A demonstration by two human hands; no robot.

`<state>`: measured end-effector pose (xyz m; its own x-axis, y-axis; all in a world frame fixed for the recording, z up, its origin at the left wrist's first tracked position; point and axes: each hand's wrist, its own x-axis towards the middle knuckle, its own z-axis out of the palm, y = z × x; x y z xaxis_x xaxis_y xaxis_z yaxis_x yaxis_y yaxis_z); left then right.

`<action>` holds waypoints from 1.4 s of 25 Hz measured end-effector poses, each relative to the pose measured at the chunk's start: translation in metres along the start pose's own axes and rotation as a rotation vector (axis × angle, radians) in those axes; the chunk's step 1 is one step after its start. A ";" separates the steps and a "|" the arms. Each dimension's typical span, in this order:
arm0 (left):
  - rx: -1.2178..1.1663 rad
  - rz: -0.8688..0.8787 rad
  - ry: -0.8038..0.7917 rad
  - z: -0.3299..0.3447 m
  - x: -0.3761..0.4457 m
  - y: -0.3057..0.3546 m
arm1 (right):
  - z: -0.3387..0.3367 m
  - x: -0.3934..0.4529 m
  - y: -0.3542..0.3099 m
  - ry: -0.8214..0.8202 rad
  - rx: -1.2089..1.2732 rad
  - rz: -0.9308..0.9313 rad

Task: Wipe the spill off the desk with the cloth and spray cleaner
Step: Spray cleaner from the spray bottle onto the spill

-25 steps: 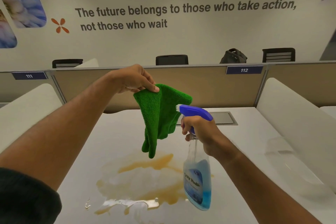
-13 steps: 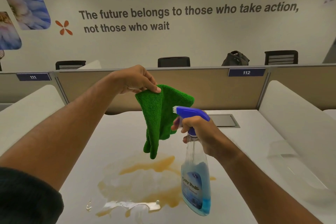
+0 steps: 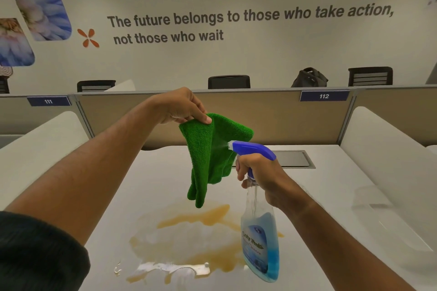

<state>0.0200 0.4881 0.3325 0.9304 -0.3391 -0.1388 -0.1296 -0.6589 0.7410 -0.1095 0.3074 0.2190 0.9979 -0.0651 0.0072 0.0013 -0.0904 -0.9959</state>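
My left hand (image 3: 182, 106) pinches the top corner of a green cloth (image 3: 208, 156), which hangs in the air above the white desk (image 3: 151, 184). My right hand (image 3: 262, 177) grips the neck of a clear spray bottle (image 3: 260, 243) with blue liquid and a blue trigger head. Its fingers are on the trigger. The nozzle points left at the cloth, and a faint mist shows between them. An orange-brown spill (image 3: 196, 238) spreads over the desk below the cloth and bottle.
A tan partition (image 3: 283, 120) with number plates 111 and 112 closes the desk's far side. White side dividers (image 3: 390, 160) flank the desk. A grey cable hatch (image 3: 293, 159) sits in the desk behind the bottle. Chairs and a dark bag stand beyond the partition.
My right hand has squeezed the trigger, and a mist now leaves the nozzle toward the cloth. The cloth and my left hand have hardly moved.
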 end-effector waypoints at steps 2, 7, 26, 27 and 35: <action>0.009 -0.005 0.005 -0.001 0.000 0.001 | -0.002 0.002 -0.001 -0.025 0.013 -0.004; 0.016 -0.006 -0.002 0.000 0.002 0.001 | -0.002 0.006 0.002 0.009 0.020 0.016; -0.016 -0.007 0.006 -0.004 0.004 0.001 | -0.012 -0.008 0.017 -0.099 -0.004 0.030; -0.018 -0.008 0.006 -0.004 0.004 0.001 | -0.010 -0.008 0.019 -0.084 -0.010 0.046; -0.029 -0.006 0.007 -0.005 0.000 0.002 | -0.028 0.006 0.029 0.202 0.019 0.152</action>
<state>0.0216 0.4899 0.3375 0.9334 -0.3309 -0.1389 -0.1142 -0.6409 0.7591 -0.1051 0.2769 0.1931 0.9533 -0.2740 -0.1271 -0.1448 -0.0454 -0.9884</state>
